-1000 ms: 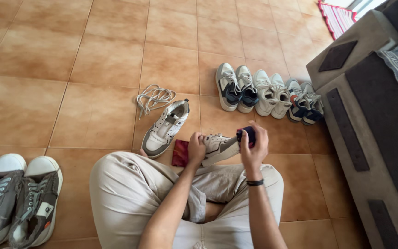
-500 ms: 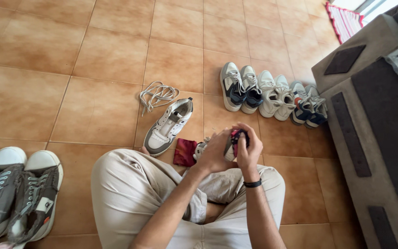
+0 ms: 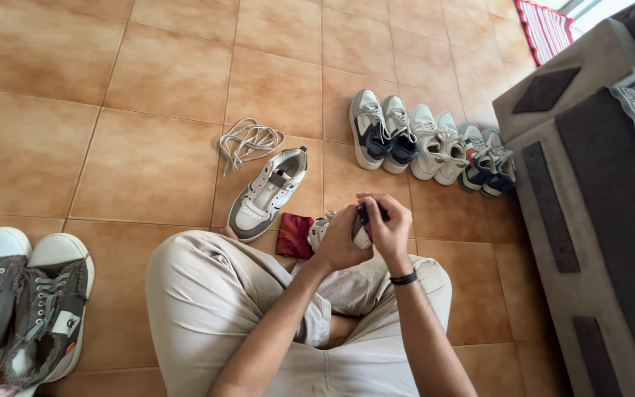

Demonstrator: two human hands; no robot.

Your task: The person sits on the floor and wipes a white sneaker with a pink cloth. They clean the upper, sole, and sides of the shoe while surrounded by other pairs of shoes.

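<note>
I sit cross-legged on a tiled floor in beige trousers. My left hand (image 3: 341,241) grips a white and grey sneaker (image 3: 321,229) held over my knees, mostly hidden behind both hands. My right hand (image 3: 389,224), with a black band on the wrist, closes on a small dark object (image 3: 364,214) pressed against the shoe. A dark red cloth (image 3: 295,234) lies just left of the held shoe. Its matching unlaced sneaker (image 3: 267,194) rests on the floor ahead, with loose white laces (image 3: 248,140) beyond it.
Three pairs of sneakers (image 3: 429,140) stand in a row at the far right, next to a grey sofa (image 3: 597,191). A grey pair of canvas shoes (image 3: 20,305) sits at my left. A red striped rug (image 3: 547,28) lies at the top right.
The two hands have come together over the held sneaker, which has turned and is now mostly covered. The right hand has dropped lower, onto the shoe. The view has shifted a little.
</note>
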